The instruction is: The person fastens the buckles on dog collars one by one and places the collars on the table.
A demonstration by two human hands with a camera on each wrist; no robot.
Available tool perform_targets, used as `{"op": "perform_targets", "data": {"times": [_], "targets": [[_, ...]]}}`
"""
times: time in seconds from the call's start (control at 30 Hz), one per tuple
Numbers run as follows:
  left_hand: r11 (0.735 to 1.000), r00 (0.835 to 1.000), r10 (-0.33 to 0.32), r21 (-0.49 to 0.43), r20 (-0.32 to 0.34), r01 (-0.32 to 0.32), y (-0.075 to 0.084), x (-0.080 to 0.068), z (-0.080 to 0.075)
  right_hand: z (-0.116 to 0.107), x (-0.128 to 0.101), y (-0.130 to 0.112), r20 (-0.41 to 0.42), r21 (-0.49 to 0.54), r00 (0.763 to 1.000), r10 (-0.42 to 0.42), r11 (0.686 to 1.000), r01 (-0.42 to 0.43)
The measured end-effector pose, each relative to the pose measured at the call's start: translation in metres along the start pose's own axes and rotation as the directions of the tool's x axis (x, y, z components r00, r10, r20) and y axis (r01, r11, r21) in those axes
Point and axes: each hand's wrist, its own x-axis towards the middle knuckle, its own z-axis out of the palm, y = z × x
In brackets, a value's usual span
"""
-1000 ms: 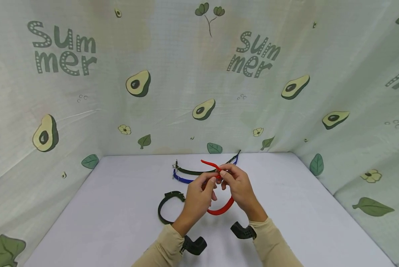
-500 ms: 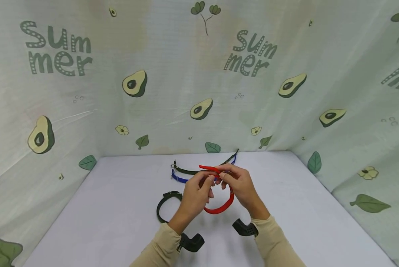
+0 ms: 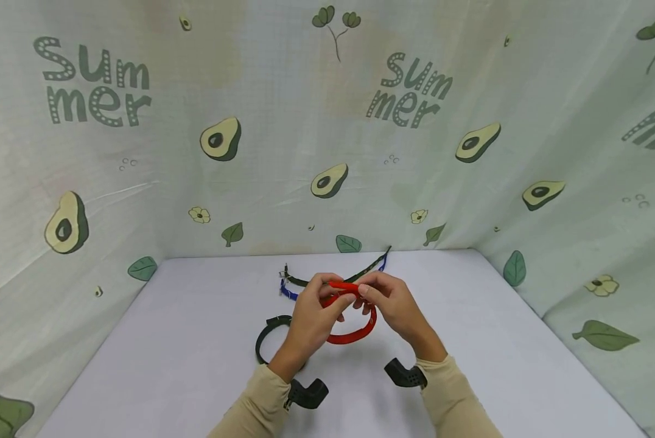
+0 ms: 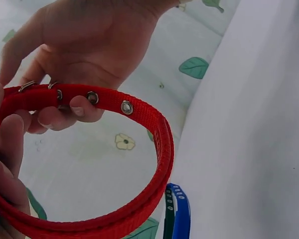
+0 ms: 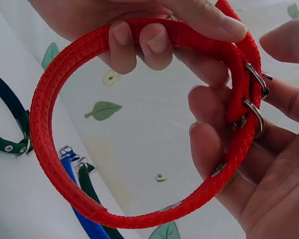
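Note:
A red collar [image 3: 355,336] with metal eyelets is bent into a loop, held up in front of me between both hands. My left hand [image 3: 312,310] grips the strap, its thumb pressed on the band near the loose end and its fingers curled round it. My right hand [image 3: 395,304] holds the collar at the buckle side. In the right wrist view its fingertips [image 5: 207,144] curl round the band, while its thumb stands off the strap. Two metal loops, the buckle [image 5: 256,79] among them, cross the band between the hands. Eyelets [image 4: 127,107] show along the strap.
On the white table [image 3: 168,340], a dark green collar [image 3: 260,340] lies looped left of my left forearm. Farther back, a green collar [image 3: 368,269] and a blue collar [image 3: 288,292] lie stretched out, partly behind my hands. A printed cloth [image 3: 273,152] hangs behind.
The red strap's free end, which stuck out leftward above the hands, is now down in my left hand's grip. My left hand has shifted left and slightly up; the right stays near the buckle.

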Motion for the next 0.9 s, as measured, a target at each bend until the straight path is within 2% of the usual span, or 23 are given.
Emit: {"op": "perform_targets", "data": {"times": [0.13, 0.37, 0.5, 0.7, 0.9], "targets": [[1.0, 1.0, 0.016, 0.023, 0.006, -0.016, 0.0, 0.0, 0.0, -0.002, 0.0, 0.002, 0.011, -0.008, 1.0, 0.019, 1.0, -0.019], [0.997, 0.998, -0.027, -0.066, 0.059, 0.031, 0.002, 0.002, -0.001, -0.007, -0.002, 0.003, 0.006, 0.023, 1.0, 0.02, 1.0, -0.021], [0.997, 0.997, -0.054, -0.049, 0.048, 0.056, 0.003, 0.002, -0.002, -0.009, -0.002, 0.002, 0.005, 0.026, 1.0, 0.009, 1.0, -0.009], [0.997, 0.996, -0.078, -0.006, 0.054, 0.078, 0.002, 0.0, -0.002, -0.012, -0.002, -0.002, 0.008, -0.039, 0.998, -0.063, 0.997, 0.063], [0.998, 0.995, -0.06, -0.005, 0.075, 0.06, 0.002, 0.0, -0.001, -0.011, -0.002, -0.007, 0.024, -0.086, 0.985, -0.169, 0.982, 0.171]]}}
